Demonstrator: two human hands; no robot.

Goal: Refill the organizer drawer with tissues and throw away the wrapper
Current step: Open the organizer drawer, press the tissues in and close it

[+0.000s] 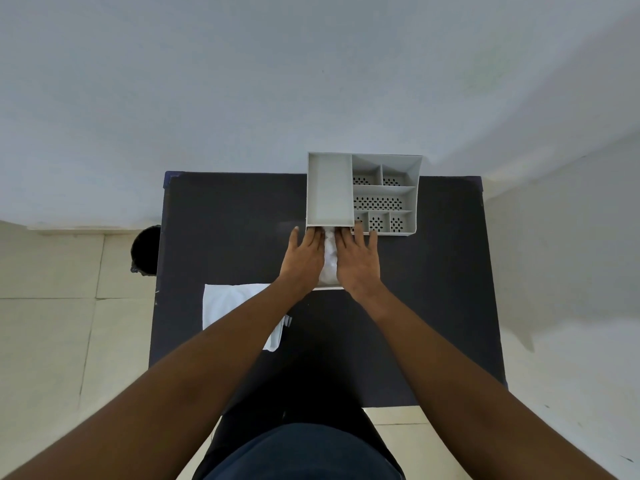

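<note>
A grey organizer (384, 192) with several compartments stands at the far edge of the dark table (225, 237). Its drawer (329, 288) is pulled out toward me, and white tissues (330, 258) lie inside it. My left hand (303, 258) and my right hand (356, 261) lie flat, fingers spread, on either side of the tissues, pressing on them, fingertips near the organizer's front. A white wrapper (228, 306) lies flat on the table at the left, partly hidden by my left forearm.
A black bin (145, 251) stands on the tiled floor beside the table's left edge. A white wall runs behind the table. My dark-trousered legs are at the table's near edge.
</note>
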